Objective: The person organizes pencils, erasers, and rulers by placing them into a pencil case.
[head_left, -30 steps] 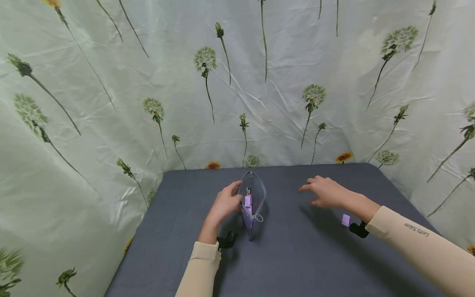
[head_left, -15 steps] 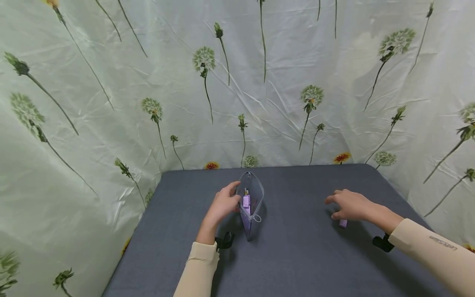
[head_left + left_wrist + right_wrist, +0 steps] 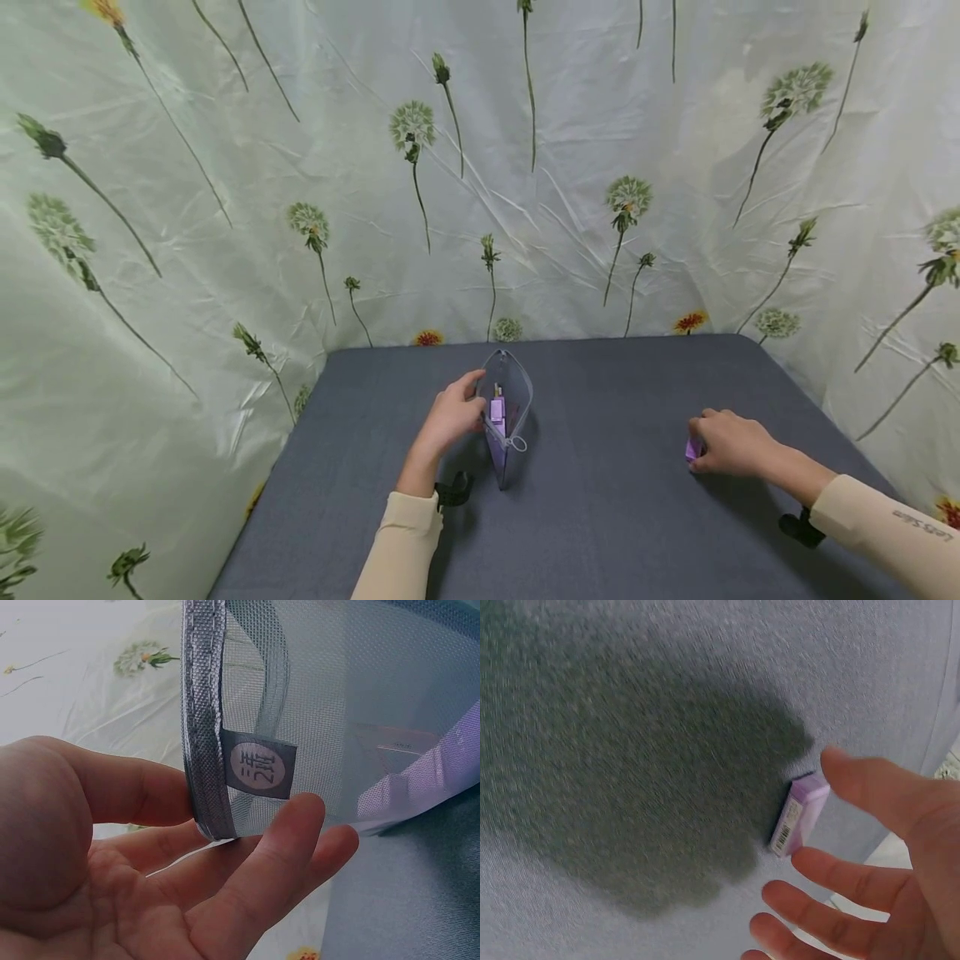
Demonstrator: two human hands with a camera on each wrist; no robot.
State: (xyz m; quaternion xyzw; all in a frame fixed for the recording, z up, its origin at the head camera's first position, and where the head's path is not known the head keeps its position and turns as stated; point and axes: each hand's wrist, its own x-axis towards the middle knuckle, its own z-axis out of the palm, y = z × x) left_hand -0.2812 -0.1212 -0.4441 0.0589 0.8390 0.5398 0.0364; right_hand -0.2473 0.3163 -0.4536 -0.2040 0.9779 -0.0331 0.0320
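Note:
A mesh zipper pouch (image 3: 522,392) stands with its mouth spread near the table's middle. My left hand (image 3: 453,414) pinches its left rim; in the left wrist view, thumb and fingers (image 3: 292,832) lie on either side of the grey zipper edge, near a small dark label. Inside the pouch are a purple block-like thing (image 3: 498,410) and thin items whose kind is too small to tell. To the right, my right hand (image 3: 731,443) holds a small purple block (image 3: 801,815) with a barcode on its side, between thumb and index finger, at the table surface.
A dark grey cloth covers the table (image 3: 600,517). Behind and to the left hangs a pale curtain (image 3: 555,208) printed with dandelions. A ring pull (image 3: 519,444) hangs at the pouch's near end.
My right hand has moved right and down to the purple block, and its thumb and index finger have closed about it. My left hand stays at the pouch rim.

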